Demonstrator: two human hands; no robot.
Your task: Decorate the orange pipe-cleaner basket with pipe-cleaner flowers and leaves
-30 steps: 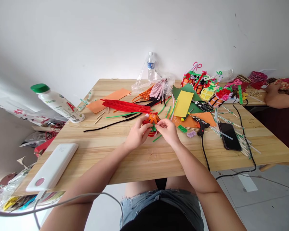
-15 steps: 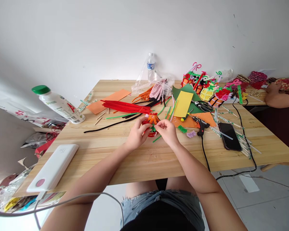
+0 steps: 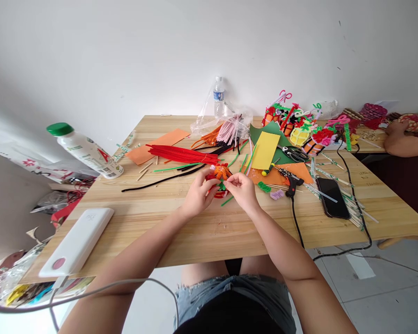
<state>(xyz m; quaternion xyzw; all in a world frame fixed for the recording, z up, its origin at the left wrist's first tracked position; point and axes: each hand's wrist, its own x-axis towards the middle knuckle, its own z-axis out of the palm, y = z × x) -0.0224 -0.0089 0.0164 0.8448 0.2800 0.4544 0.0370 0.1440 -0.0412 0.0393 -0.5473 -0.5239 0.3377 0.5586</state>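
- A pale wall point(image 3: 125, 60) is seen at the far side, with a wooden table point(image 3: 153, 236) set before it and scattered with craft supplies
- The fuzzy craft piece point(image 3: 222, 172), topped in orange with red around it and a green part point(image 3: 222, 186) on its near side, is placed mid-table, between the two hands
- By the left hand point(image 3: 199, 192) the piece is met from the left, thumb and index nearly closed at the green part, which seems to be held at that edge
- By the right hand point(image 3: 242, 188) a narrow pinch is made on the right edge of the same part; what lies right between the tips is too small to be told
- The green part is best pressed evenly from both sides, with the body kept steady on the table and the orange top left uncrushed
- Fingertips should be kept light, so that the fuzz is not flattened, and clear of any warm glue; the glue gun point(image 3: 292, 182) is laid near on the right, beyond the green coil point(image 3: 264, 187)
- Compared with the frame a second ago, almost nothing is changed: the same pinch is kept by both hands, and only a slight sway of the view is noticed, the white bottle point(image 3: 87, 150) at left being shown a little lower
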